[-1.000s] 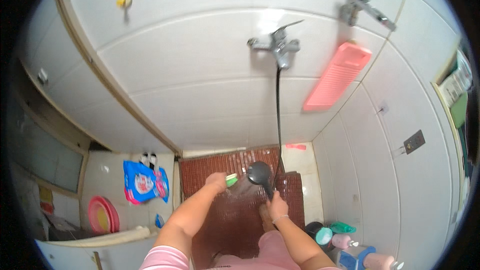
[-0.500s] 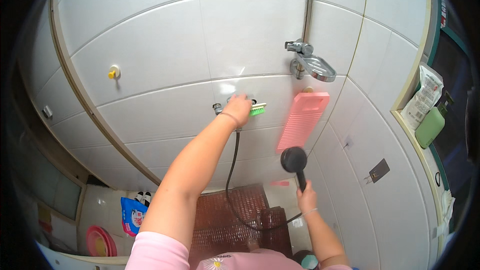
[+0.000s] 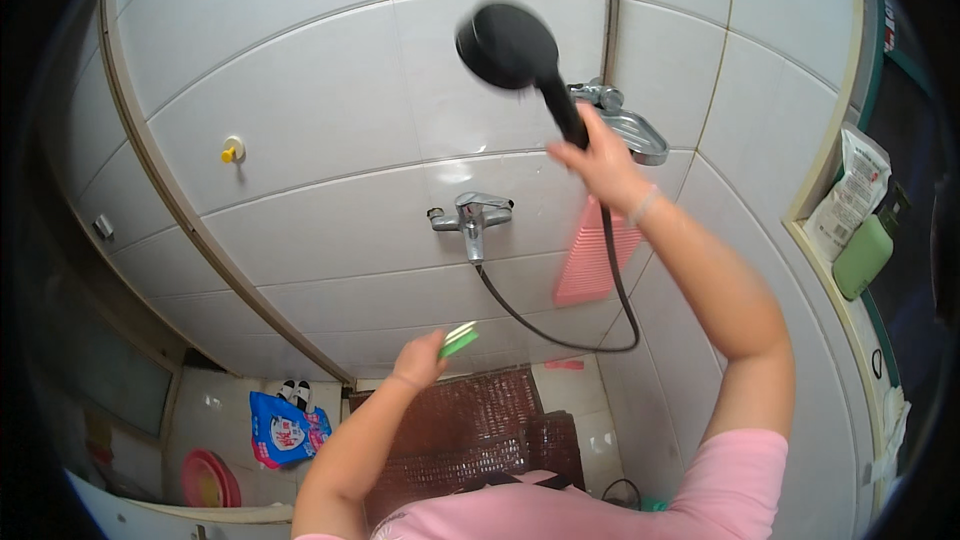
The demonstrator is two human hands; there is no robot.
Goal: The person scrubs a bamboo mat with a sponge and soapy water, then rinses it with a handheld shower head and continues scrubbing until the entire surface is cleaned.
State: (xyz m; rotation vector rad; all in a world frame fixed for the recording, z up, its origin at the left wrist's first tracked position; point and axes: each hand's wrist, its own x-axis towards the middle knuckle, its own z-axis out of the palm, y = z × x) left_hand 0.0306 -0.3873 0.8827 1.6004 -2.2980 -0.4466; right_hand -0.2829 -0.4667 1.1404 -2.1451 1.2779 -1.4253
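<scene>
A black handheld shower head (image 3: 508, 48) is raised in front of the tiled wall, its handle gripped in my right hand (image 3: 612, 162). Its black hose (image 3: 624, 310) loops down and back up to the chrome mixer tap (image 3: 474, 224) on the wall. Beside my right hand are a chrome soap dish (image 3: 640, 136) and the shower rail's holder (image 3: 598, 95); the handle partly covers them. Lower down, my left hand (image 3: 420, 358) is closed on a scrub brush (image 3: 459, 339) with green bristles and a pale back, above the floor mat.
A pink washboard (image 3: 590, 265) hangs on the wall below the soap dish. On the right ledge stand a green bottle (image 3: 862, 256) and a white pouch (image 3: 848, 195). The floor holds a brown mat (image 3: 455, 420), a blue bag (image 3: 285, 430), slippers (image 3: 295, 393) and pink basins (image 3: 212, 480).
My right hand has lifted the shower head from low beside the washboard up to the rail. My left hand has left the tap and come down with the brush.
</scene>
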